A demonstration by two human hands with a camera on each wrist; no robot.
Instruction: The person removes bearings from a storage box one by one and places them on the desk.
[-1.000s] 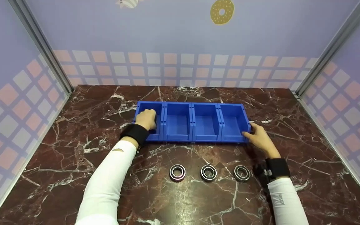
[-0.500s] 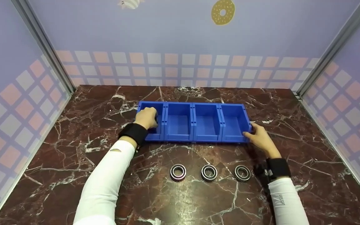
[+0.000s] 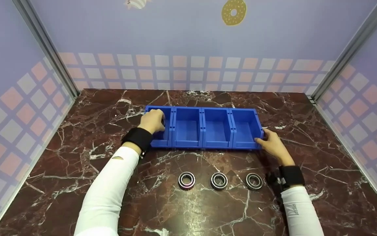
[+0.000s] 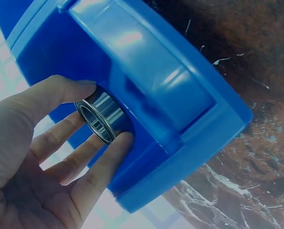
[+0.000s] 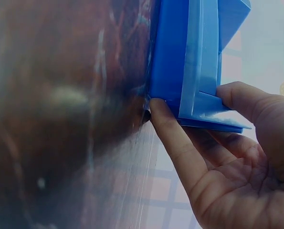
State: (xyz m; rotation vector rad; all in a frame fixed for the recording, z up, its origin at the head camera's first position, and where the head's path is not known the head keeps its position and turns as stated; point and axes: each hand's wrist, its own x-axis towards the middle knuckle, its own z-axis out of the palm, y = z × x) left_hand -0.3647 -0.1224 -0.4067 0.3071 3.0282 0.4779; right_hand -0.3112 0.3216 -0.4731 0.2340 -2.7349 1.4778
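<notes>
In the left wrist view my left hand [image 4: 51, 148] pinches a steel ball bearing [image 4: 105, 114] between thumb and fingers. The bearing is tilted and low inside the leftmost compartment of a row of joined blue storage bins [image 3: 188, 143]. From above, the left hand [image 3: 152, 121] covers much of that compartment. At the row's other end my right hand [image 3: 272, 144] grips the outer corner of the rightmost bin. In the right wrist view its thumb hooks over the bin rim [image 5: 206, 71], while the fingers of the right hand [image 5: 227, 176] lie against the outside and bottom.
Three more bearings stand apart in a line in front of the bins: a left one [image 3: 186, 180], a middle one [image 3: 219, 181] and a right one [image 3: 254, 181]. Patterned panels [image 3: 188, 39] enclose the marbled table [image 3: 109, 98] at the back and sides.
My left hand has shifted slightly up and left in the leftmost bin, its fingers looking less tightly closed. The right hand, the bins and the three bearings on the table stay in place.
</notes>
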